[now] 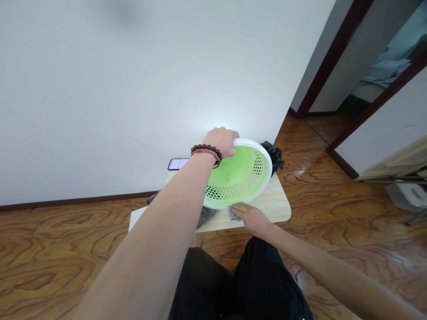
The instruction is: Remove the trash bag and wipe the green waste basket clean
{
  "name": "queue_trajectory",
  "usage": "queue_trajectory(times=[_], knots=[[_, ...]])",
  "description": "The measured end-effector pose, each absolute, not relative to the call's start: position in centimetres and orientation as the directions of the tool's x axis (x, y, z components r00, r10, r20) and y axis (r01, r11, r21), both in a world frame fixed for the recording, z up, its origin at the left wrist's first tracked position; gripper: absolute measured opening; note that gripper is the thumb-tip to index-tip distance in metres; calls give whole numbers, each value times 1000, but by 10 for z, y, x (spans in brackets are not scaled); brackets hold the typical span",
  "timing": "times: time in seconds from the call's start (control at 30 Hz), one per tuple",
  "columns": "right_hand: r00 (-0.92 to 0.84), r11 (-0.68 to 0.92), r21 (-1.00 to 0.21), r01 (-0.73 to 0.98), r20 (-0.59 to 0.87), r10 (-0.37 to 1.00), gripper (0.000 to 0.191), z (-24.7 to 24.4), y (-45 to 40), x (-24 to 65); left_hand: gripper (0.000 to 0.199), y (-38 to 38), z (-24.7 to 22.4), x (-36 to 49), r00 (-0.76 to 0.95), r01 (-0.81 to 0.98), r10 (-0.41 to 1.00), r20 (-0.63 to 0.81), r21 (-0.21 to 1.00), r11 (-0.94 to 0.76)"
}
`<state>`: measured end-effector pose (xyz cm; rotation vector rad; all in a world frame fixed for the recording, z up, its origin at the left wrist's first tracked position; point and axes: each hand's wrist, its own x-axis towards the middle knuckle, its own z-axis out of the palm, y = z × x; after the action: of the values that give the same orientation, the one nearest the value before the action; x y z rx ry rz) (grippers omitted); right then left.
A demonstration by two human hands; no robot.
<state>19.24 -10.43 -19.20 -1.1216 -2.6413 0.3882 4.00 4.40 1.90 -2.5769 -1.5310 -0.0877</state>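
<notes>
Basket (230, 171), holey green plastic, over the table (280, 204), far wall (100, 89) tight, right end roomy. Left hand (223, 140) grips its far-left rim; right hand (254, 220) pinches cloth (233, 216) at near rim.

Wall (167, 98) close beyond left hand (222, 141), blocks going forward. Green basket (238, 166) fills the gap between left hand and right hand (254, 218), no straight pass. Phone (178, 164) low to left hand's left; black bag (274, 156) to its right, past basket. Free: bare table (275, 205) strip right of right hand, air above both. Knees (263, 258) on right hand's near side, lower down.
</notes>
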Motion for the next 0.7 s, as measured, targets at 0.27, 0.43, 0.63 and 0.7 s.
queue_trajectory(times=[0.27, 0.43, 0.63, 0.7], knots=[[-590, 658, -192, 728, 314, 744, 50, -167, -32, 181, 42, 43, 19, 37, 486, 872, 864, 130, -133, -471], [-524, 532, -39, 846, 127, 842, 39, -179, 15, 178, 43, 42, 19, 38, 464, 884, 879, 107, -125, -451], [-469, 470, -42, 882, 35, 882, 37, -202, -5, 167, 43, 42, 19, 41, 470, 882, 876, 112, -93, -461], [-480, 481, -104, 870, 37, 876, 39, -203, -23, 163, 43, 42, 19, 41, 467, 884, 877, 112, -88, -459]])
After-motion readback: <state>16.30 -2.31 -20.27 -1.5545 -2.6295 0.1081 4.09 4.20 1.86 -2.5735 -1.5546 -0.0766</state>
